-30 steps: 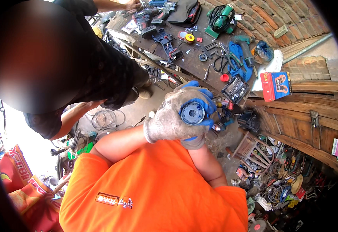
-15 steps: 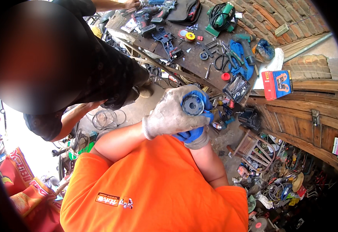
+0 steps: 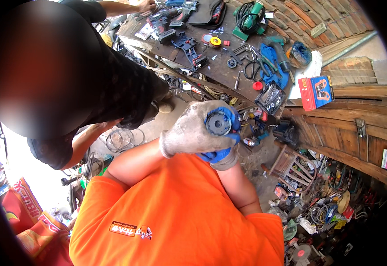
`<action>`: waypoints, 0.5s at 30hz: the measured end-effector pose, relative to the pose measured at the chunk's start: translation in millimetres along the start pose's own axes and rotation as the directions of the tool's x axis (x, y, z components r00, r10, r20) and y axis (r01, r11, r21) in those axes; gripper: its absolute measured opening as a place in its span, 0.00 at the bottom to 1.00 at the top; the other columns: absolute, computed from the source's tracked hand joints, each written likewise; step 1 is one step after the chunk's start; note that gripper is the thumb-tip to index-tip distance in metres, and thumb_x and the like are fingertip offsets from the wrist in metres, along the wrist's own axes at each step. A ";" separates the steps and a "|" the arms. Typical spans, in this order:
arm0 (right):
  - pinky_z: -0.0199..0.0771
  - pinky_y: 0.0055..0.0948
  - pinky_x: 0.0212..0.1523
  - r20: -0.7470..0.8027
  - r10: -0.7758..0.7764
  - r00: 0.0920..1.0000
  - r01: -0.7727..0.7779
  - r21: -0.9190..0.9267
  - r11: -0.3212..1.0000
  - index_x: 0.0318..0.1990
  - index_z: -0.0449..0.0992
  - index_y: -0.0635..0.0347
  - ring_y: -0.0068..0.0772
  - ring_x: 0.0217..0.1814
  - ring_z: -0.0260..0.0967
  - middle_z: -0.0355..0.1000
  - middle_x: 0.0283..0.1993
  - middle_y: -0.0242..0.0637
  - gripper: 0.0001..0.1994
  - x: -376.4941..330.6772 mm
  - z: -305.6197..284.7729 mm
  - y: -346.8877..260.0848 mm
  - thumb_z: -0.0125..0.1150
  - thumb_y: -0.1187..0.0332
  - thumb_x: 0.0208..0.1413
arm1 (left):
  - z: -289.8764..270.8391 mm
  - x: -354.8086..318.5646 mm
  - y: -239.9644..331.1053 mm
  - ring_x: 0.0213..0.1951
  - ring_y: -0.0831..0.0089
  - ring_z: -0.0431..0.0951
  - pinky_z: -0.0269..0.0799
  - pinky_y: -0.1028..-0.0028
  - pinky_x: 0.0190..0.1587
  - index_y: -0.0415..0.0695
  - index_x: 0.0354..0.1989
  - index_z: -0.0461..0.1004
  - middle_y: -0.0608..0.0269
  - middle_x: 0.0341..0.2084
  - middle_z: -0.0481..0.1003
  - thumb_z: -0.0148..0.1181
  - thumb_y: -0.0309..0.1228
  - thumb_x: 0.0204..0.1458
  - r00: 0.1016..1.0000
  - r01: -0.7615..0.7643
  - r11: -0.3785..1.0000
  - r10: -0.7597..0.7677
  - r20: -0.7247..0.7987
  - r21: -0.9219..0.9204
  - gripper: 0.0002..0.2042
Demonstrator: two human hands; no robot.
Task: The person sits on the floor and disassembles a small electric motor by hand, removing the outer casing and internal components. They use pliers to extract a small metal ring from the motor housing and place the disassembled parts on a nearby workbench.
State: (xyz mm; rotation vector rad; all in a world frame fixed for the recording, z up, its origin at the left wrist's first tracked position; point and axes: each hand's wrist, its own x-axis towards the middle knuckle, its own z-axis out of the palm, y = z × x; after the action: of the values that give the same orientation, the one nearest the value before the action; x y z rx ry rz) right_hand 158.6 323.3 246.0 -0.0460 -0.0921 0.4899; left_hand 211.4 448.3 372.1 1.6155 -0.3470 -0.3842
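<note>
Here, the gloved left hand (image 3: 192, 128) curls its fingers around a dark rimmed disc (image 3: 212, 128), while the gloved right hand (image 3: 223, 157) sits close below, its fingers too hidden to tell.

Orange shirt (image 3: 171, 195) w/ logo (image 3: 122, 228); red bag (image 3: 14, 206) w/ ltrs (image 3: 28, 199)

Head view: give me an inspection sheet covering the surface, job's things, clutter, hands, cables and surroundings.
Surface: dark workbench, crowded with tools.
Job's things: round dark part, recessed face toward the camera.
Clutter: scissors, red cap and yellow roll on the workbench.
Hands: gloved left hand grips the part; gloved right hand largely hidden, grip unclear.
Cables: dark cable wound around a green tool; coiled wire on the floor.
Surroundings: brick wall; another person in dark clothing.
</note>
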 end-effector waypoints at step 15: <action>0.58 0.36 0.71 -0.156 -0.321 0.934 0.262 -0.314 0.913 0.63 0.64 0.56 0.32 0.70 0.60 0.65 0.65 0.34 0.32 -10.8 28.6 29.0 0.49 0.41 0.62 | 5.7 -23.9 -0.5 0.49 0.60 0.83 0.67 0.56 0.65 0.45 0.37 0.80 0.61 0.36 0.83 0.77 0.29 0.38 0.985 -0.162 0.987 0.163 -0.062 0.020 0.16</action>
State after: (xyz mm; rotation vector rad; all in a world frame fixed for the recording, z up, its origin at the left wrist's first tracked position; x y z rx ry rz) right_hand 132.7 344.3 271.7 -0.3651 0.0329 0.1644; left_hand 187.5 454.0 372.2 1.5974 -0.4316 -0.2062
